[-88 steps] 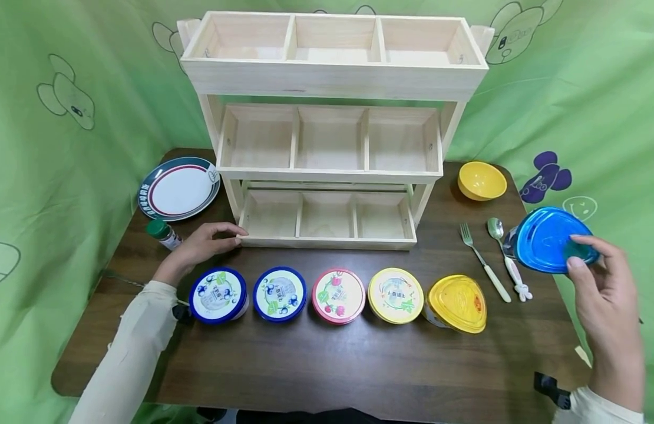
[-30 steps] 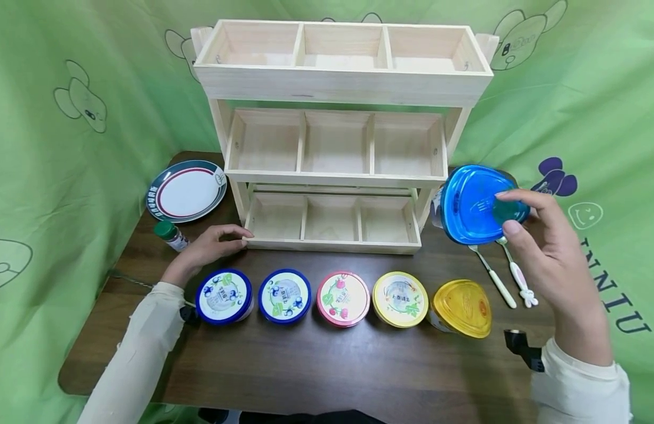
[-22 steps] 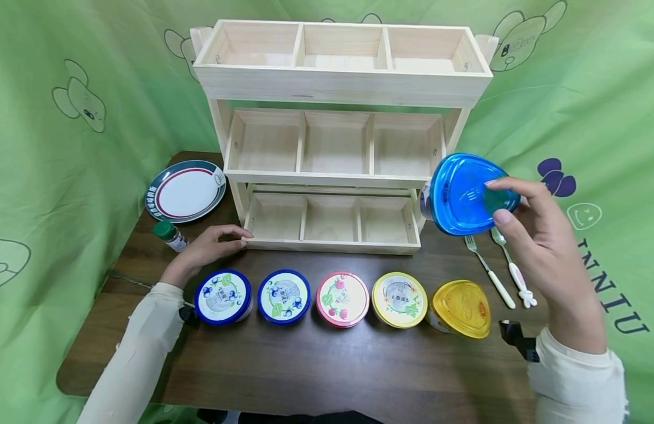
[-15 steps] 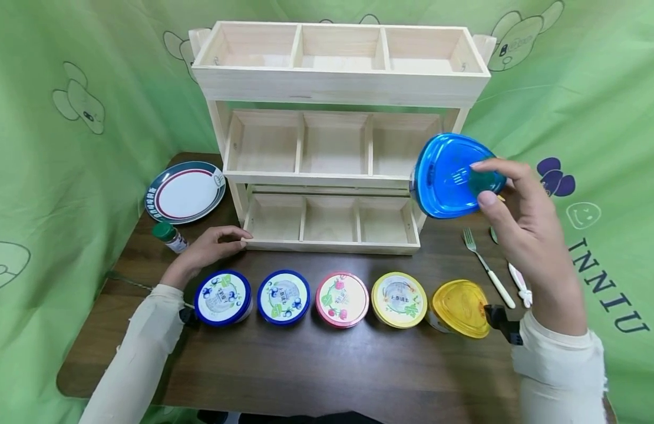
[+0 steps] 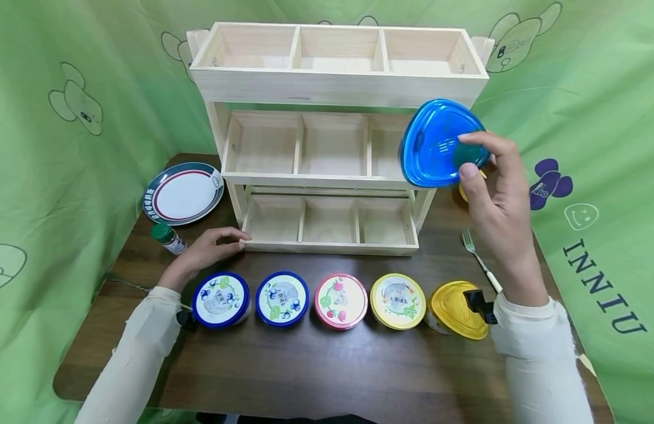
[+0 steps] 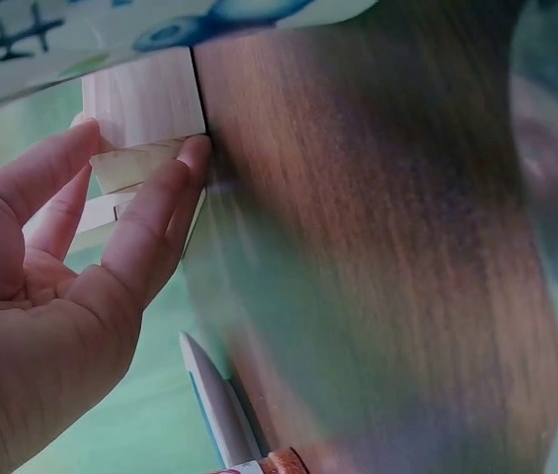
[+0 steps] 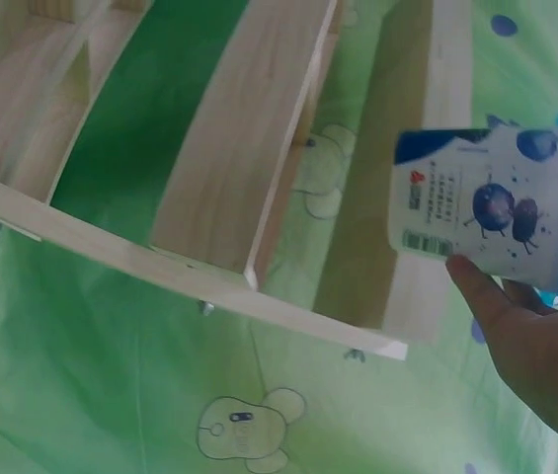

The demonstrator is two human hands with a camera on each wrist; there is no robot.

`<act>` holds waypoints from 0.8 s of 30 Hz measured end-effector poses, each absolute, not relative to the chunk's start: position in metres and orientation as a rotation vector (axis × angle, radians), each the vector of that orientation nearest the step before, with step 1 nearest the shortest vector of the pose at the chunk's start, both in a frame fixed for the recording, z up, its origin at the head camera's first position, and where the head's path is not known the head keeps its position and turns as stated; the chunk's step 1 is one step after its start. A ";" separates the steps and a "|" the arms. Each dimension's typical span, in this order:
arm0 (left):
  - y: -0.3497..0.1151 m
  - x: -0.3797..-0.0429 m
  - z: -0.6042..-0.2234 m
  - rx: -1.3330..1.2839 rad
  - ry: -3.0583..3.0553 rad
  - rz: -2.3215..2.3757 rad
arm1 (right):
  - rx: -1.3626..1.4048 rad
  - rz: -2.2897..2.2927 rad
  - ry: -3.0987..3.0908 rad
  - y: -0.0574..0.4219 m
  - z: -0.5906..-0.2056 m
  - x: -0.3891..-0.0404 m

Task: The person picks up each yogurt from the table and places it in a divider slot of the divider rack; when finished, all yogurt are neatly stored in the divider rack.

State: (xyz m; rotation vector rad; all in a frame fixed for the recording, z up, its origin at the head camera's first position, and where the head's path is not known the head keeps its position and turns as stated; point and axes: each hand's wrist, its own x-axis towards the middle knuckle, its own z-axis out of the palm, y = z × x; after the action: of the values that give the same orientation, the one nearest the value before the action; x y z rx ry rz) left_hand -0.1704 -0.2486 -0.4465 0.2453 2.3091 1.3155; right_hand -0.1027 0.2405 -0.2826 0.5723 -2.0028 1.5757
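My right hand (image 5: 499, 206) grips a tub with a clear blue lid (image 5: 438, 144), held tilted in the air before the right end of the wooden shelf's middle tier. In the right wrist view the tub's white side (image 7: 481, 202) shows printed blue berry figures and a barcode. At the bottom tier's left front corner, my left hand (image 5: 212, 247) pinches the edge of the wooden shelf (image 5: 327, 247); the left wrist view shows its fingers (image 6: 150, 217) on either side of that wooden corner.
Along the table front stand two blue-lidded tubs (image 5: 221, 299) (image 5: 282, 298), a pink-lidded one (image 5: 340, 301), a yellow-lidded one (image 5: 398, 301) and a clear-yellow-lidded one (image 5: 454, 312). A plate (image 5: 184, 194) and green-capped bottle (image 5: 169, 237) sit left; a fork (image 5: 481, 259) and partly hidden yellow bowl (image 5: 463, 193) right.
My right hand has carried the blue-lidded tub from the right side of the table leftward and up to the middle tier. My left hand has stayed at the shelf corner.
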 end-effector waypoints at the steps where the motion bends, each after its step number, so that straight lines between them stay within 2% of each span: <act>1: -0.249 -0.170 -0.447 0.250 2.313 1.311 | 0.567 1.570 -2.021 0.240 -0.284 -0.104; 14: -0.252 -0.170 -0.451 0.254 2.328 1.299 | 0.491 1.588 -2.112 0.240 -0.299 -0.130; 24: -0.268 -0.183 -0.476 0.361 2.312 1.358 | 0.474 1.757 -2.032 0.242 -0.311 -0.145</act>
State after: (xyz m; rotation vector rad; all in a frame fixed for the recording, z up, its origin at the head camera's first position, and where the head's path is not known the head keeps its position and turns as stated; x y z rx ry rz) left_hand -0.1829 -0.2681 -0.4760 0.3614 2.3119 1.3576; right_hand -0.1449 0.2416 -0.3109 0.4742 -2.0322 1.7571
